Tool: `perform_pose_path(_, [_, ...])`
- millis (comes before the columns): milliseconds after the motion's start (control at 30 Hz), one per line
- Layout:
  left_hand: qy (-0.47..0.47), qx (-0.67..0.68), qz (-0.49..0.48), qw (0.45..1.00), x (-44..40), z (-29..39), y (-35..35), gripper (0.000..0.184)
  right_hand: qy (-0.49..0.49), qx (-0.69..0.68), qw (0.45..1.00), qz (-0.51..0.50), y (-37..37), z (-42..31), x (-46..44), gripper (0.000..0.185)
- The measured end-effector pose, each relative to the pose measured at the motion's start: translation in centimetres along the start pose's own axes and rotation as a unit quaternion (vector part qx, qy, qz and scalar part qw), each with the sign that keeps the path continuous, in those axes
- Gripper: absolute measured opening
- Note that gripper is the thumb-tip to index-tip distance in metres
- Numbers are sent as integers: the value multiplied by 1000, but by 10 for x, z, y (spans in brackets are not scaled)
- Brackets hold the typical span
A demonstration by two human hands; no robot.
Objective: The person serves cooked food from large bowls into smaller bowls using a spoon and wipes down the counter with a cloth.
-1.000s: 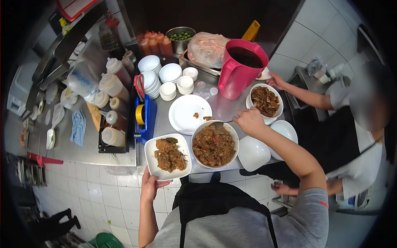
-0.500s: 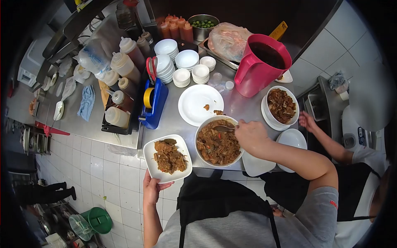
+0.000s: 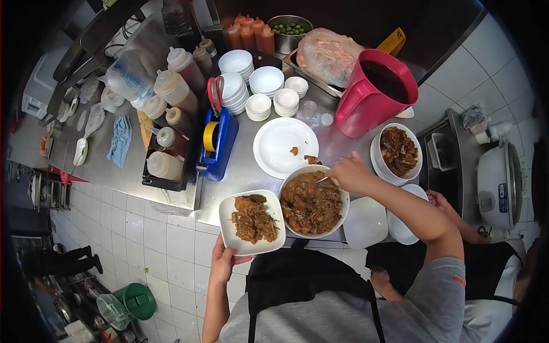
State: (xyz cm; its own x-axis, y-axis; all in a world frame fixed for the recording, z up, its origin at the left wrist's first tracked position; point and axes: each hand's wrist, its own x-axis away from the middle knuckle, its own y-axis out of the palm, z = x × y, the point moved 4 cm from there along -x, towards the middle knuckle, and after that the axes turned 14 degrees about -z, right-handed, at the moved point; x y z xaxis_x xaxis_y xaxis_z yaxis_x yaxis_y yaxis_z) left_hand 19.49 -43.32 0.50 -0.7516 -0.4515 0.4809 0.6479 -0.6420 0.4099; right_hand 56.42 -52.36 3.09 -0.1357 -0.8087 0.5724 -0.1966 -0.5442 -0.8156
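My left hand (image 3: 226,257) is closed on the lower left edge of a square white plate (image 3: 227,212), its thumb on the rim. A portion of shredded meat stew (image 3: 253,220) lies on this plate, which is held just left of a large white bowl (image 3: 345,208). More brown stew (image 3: 311,206) fills the bowl. Over its upper right rim, my right hand (image 3: 350,173) grips a spoon (image 3: 323,180) whose head is sunk in the stew. A round white plate (image 3: 277,143) with a few scraps sits behind the bowl.
A second bowl of stew (image 3: 399,151) and stacked white dishes (image 3: 366,223) stand to the right, near a co-worker's hand (image 3: 443,201). Behind are a pink pitcher (image 3: 369,94), small bowls (image 3: 258,106), a blue tape dispenser (image 3: 220,148) and sauce bottles (image 3: 166,163).
The square plate has moved right, up against the bowl's side. The spoon's head has gone down into the stew. The co-worker's hand has drawn back from the second bowl.
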Motion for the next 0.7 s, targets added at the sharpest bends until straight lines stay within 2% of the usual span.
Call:
perform_pose_path(100, [5,11,-1,1000,-2,0,1,54,9,-69,996,-50,2,15,9,22])
perform_pose_path(400, [11,8,-13,1000,-15,16,3,57,12,-144,989,13,-1,41,35,28])
perform_pose_path(500, [3,-17,-21,1000,-22,22,5,64,4,-148,989,28,8,49,42,26])
perform_pose_path(700, [-4,-24,-43,999,-32,37,19,64,27,-217,976,-12,12,58,55,27])
